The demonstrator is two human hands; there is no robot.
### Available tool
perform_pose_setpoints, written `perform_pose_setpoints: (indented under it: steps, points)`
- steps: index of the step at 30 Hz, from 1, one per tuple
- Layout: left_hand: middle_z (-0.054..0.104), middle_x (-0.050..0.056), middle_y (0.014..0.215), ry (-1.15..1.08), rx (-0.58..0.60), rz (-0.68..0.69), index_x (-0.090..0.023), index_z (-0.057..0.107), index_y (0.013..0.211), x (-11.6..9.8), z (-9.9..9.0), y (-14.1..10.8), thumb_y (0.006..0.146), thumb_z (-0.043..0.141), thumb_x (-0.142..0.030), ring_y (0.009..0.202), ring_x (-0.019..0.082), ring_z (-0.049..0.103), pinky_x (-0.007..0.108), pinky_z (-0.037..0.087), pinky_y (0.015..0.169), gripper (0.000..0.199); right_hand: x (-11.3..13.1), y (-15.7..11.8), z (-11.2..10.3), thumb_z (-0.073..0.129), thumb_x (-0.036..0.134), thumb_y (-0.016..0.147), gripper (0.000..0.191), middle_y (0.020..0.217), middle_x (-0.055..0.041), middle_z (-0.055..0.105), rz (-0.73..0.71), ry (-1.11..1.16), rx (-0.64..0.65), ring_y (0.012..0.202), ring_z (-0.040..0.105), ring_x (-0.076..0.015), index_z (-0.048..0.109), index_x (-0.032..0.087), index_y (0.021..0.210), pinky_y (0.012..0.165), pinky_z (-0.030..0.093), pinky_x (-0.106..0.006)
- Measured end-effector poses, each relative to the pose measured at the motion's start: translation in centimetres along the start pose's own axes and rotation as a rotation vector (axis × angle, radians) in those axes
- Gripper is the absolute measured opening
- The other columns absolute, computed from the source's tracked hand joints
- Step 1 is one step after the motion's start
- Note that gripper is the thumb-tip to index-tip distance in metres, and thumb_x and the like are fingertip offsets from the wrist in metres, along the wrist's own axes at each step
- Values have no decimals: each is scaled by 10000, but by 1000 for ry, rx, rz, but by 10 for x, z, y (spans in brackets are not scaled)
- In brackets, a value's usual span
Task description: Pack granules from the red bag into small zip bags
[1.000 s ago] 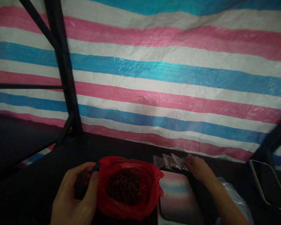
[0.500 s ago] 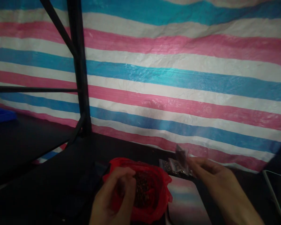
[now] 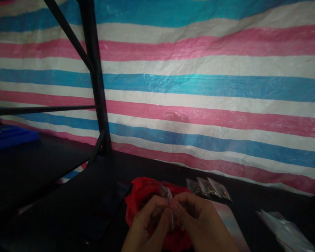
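Observation:
My left hand (image 3: 148,220) and my right hand (image 3: 196,217) meet in front of me, and both pinch a small clear plastic bag (image 3: 169,206) held upright between them. Below them lies an open red plastic bag (image 3: 139,196), its dark contents mostly hidden by my hands. To the right, three small sealed clear bags (image 3: 208,187) with dark contents lie in a row on the black table top (image 3: 157,169). A pale pad with a shiny, striped reflection (image 3: 229,220) sits partly under my right hand.
A crumpled clear plastic bag (image 3: 285,231) lies at the lower right. A flat dark rectangular object (image 3: 115,206) lies left of the red bag. A black metal frame (image 3: 98,84) stands before a striped tarp (image 3: 199,84). A blue tray (image 3: 13,136) sits far left.
My right hand has moved left from the row of small bags, carrying one small bag. Both hands now hold it together over the red bag, and the view has shifted slightly.

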State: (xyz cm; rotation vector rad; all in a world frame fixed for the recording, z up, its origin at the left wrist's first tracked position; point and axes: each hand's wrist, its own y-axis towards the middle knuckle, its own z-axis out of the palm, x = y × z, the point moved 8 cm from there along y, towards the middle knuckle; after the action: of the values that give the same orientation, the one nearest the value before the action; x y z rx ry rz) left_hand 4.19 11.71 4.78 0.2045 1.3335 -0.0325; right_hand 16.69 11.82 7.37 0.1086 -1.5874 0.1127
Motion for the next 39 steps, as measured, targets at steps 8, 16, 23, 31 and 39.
perform_pose_setpoints:
  steps: [8, 16, 23, 31, 39]
  points:
    - [620, -25, 673, 216, -240, 221, -258, 633, 756, 6, -27, 6, 959, 623, -609, 580, 151, 579, 228, 484, 536, 406, 6, -5, -13, 608, 460, 952, 240, 888, -30, 791, -80, -392, -120, 811, 753, -216, 720, 252, 910, 732, 579, -266]
    - [718, 43, 776, 89, -210, 115, -250, 624, 744, -18, -23, 5, 834, 693, -737, 671, 218, 690, 304, 581, 589, 500, -11, -3, -18, 579, 678, 934, 647, 1112, -98, 807, -10, -175, -226, 885, 794, -253, 603, 216, 1386, 753, 624, -324]
    - [745, 53, 959, 391, -428, 263, -260, 687, 911, -20, -45, 0, 918, 641, -514, 864, 255, 717, 372, 580, 811, 258, 3, 4, -35, 681, 556, 832, 472, 1093, -111, 816, -118, -153, -416, 947, 795, -298, 739, 217, 1154, 819, 648, -379]
    - [716, 20, 997, 716, -656, 425, -294, 706, 954, -32, -75, -14, 952, 612, -383, 982, 273, 649, 386, 503, 881, 128, 9, 3, -40, 694, 406, 866, 330, 1167, -79, 813, -165, -670, -571, 1057, 763, -369, 790, 284, 1157, 997, 556, -532]
    - [751, 22, 1091, 814, -469, 498, -337, 762, 1007, -31, -51, -7, 958, 641, -387, 1101, 307, 628, 473, 477, 976, 140, 15, 4, -27, 737, 325, 911, 273, 1183, -42, 821, -114, -806, -471, 1053, 780, -348, 794, 332, 1178, 944, 591, -482]
